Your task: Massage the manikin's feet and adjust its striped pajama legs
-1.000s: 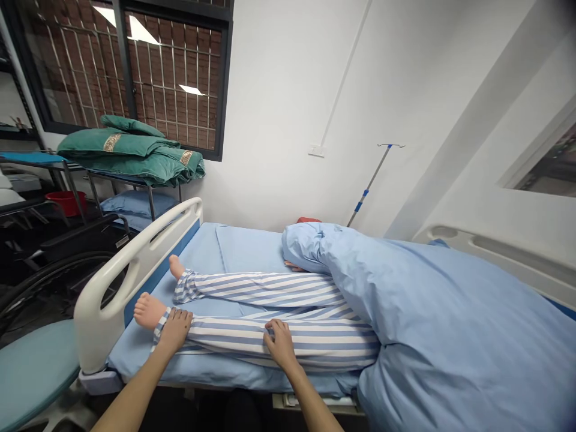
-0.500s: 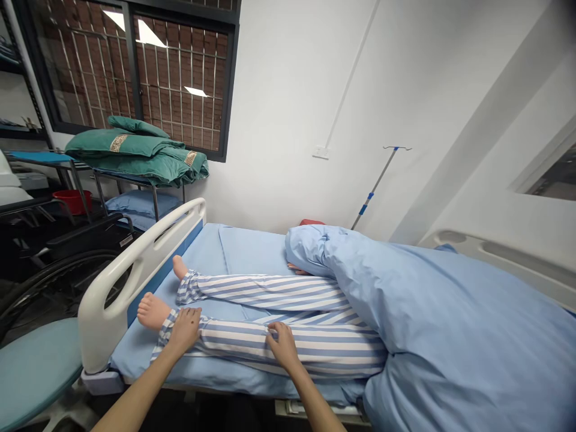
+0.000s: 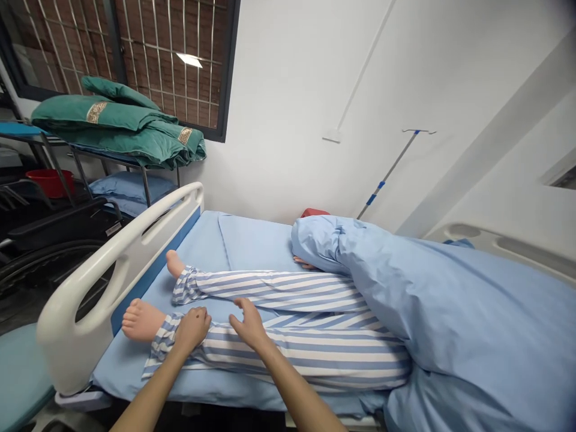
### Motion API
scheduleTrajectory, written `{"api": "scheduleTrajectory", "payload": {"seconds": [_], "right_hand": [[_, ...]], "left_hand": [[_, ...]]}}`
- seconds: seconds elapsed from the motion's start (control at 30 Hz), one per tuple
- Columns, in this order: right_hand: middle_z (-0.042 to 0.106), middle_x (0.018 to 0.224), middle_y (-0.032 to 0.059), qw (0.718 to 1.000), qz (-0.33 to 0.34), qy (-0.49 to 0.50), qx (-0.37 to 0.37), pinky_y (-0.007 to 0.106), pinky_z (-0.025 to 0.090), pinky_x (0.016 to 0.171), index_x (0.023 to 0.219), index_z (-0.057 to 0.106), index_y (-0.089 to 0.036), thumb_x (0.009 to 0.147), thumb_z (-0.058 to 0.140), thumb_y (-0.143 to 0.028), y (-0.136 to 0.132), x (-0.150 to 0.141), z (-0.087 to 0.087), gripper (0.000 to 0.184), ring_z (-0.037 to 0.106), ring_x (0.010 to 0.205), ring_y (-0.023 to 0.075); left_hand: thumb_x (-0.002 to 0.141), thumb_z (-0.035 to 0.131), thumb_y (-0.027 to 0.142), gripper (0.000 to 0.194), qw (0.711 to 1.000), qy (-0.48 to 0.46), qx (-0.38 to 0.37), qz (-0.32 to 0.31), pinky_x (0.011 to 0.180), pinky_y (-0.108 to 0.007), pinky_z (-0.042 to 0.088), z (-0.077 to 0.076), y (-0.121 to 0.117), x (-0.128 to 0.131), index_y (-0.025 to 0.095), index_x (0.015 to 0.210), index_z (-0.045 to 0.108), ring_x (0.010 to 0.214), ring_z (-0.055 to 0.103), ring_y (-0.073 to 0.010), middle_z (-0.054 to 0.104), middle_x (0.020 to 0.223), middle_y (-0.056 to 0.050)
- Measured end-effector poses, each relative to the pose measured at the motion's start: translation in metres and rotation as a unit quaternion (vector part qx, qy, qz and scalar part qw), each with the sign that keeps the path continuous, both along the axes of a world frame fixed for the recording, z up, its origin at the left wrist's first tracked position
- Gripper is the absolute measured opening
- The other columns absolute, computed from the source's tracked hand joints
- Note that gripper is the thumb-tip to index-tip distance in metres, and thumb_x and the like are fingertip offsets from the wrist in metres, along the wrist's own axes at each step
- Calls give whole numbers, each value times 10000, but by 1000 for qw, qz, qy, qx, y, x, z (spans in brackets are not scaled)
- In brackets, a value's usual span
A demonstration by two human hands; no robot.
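Observation:
A manikin in blue-and-white striped trousers (image 3: 306, 354) lies on a hospital bed, its upper body under a light blue quilt (image 3: 450, 300). Its bare feet (image 3: 139, 320) point at the white footboard (image 3: 90, 282). My left hand (image 3: 192, 329) is curled round the cuff of the near trouser leg at the ankle. My right hand (image 3: 248, 324) rests on the same leg just right of it, fingers spread and a little raised.
A rack at the left holds folded green quilts (image 3: 121, 126) and a blue pillow (image 3: 126, 187). A wheelchair (image 3: 54, 246) stands beside the footboard. An IV pole (image 3: 389, 171) leans by the far wall, and a window with bars sits above the rack.
My right hand slid left along the near leg from the knee area to beside my left hand. The left hand curled tighter on the cuff. The view moved closer and to the right.

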State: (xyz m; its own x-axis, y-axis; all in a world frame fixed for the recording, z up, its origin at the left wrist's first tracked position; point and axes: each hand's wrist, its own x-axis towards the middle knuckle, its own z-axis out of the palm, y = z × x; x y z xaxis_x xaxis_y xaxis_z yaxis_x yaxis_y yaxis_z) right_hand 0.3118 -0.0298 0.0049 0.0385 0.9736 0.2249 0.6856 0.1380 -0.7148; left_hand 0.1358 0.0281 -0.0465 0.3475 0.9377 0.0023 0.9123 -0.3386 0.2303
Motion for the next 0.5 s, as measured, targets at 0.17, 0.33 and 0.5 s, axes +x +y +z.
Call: {"api": "scheduleTrajectory", "payload": {"seconds": [0.17, 0.33, 0.5], "right_hand": [[548, 1233, 103, 996, 85, -20, -19, 366, 402, 981, 1228, 460, -161, 696, 569, -253, 90, -72, 8, 551, 509, 1139, 230], [472, 1307, 169, 989, 133, -62, -22, 402, 394, 981, 1327, 345, -97, 657, 621, -318, 164, -129, 23, 758, 449, 1211, 289], [418, 1356, 175, 987, 144, -71, -24, 389, 393, 957, 1364, 248, -108, 661, 656, -339, 200, -158, 12, 844, 423, 1228, 289]], "left_hand": [[880, 348, 244, 309, 998, -23, -42, 48, 776, -322, 418, 2, 1, 3, 122, 951, 623, 945, 601, -240, 662, 959, -136], [873, 367, 224, 283, 996, -44, -38, 72, 726, -291, 414, 5, -2, 6, 149, 879, 641, 879, 617, -204, 669, 912, -96], [864, 392, 207, 280, 987, -58, -100, 109, 722, -281, 415, 16, -8, 4, 169, 934, 660, 898, 614, -206, 666, 975, -105]]}}
